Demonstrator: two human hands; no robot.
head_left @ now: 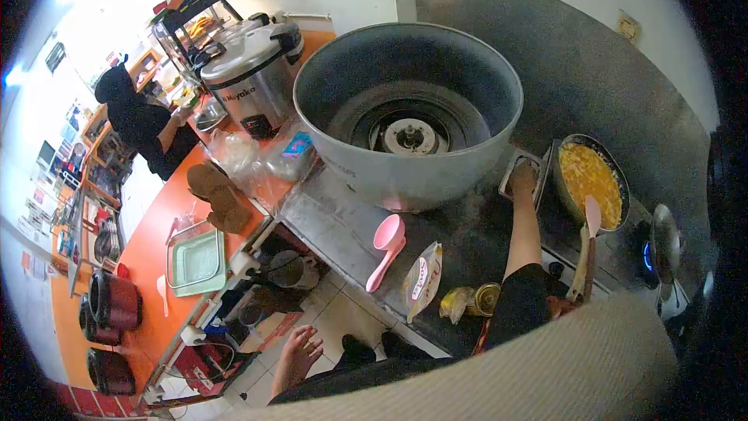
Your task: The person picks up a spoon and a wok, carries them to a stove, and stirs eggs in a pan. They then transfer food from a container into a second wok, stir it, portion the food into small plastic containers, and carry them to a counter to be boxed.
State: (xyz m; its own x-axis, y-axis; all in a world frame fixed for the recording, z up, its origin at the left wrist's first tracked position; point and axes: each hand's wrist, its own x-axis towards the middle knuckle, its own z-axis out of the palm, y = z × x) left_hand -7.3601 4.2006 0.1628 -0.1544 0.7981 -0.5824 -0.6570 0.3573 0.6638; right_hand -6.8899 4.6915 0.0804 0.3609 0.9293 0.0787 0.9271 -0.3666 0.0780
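Right hand [523, 179] out at three o'clock, down at a rectangular metal frame [510, 174] beside the big round grey metal pot [354, 157], which sits toward twelve; whether its fingers are closed, I can't tell! Left hand [300, 352] down at seven o'clock, fingers apart and slightly bent. Just right of the frame, a dark round pan [573, 204] of yellow-orange food [590, 175], pink-headed spatula [594, 217] leaning in. And a pink plastic ladle [389, 235] lies at six on the dark metal tabletop [331, 226]!

Commercial kitchen with rice cooker [253, 78], lit burner [647, 256].
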